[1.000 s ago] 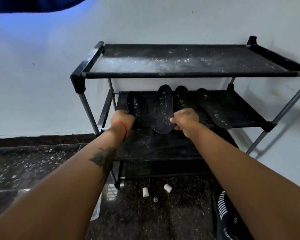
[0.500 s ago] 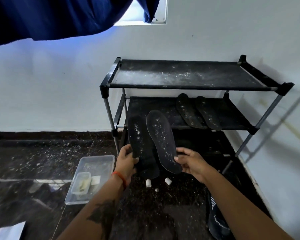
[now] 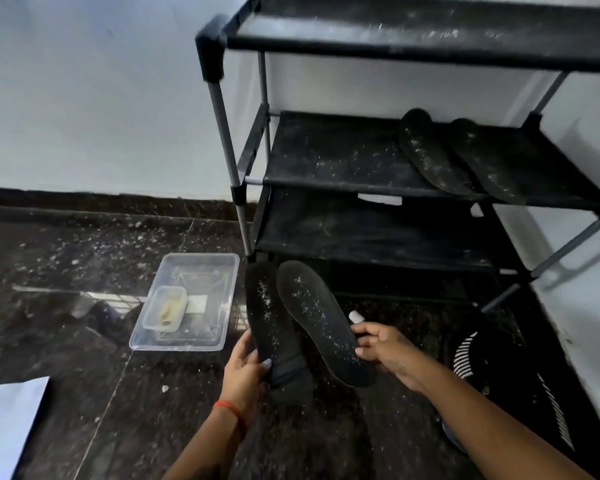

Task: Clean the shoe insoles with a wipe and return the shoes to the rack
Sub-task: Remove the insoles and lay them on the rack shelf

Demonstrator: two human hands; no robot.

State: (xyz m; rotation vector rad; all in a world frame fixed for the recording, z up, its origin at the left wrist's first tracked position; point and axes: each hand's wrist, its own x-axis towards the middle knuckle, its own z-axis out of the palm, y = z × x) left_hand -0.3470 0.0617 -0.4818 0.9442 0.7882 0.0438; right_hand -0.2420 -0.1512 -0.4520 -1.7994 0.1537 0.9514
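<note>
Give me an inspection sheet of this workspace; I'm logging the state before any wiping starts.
Surface: dark speckled floor, scattered with white flecks.
Job's things: two dusty insoles in hand; left insole, right insole; two more insoles on the middle shelf of the rack.
Clutter: clear tray holding a small container; white sheet; small white cylinder; black striped item.
Hands: left hand grips left insole; right hand pinches right insole.
Cables: nothing seen.
Surroundings: white wall.
</note>
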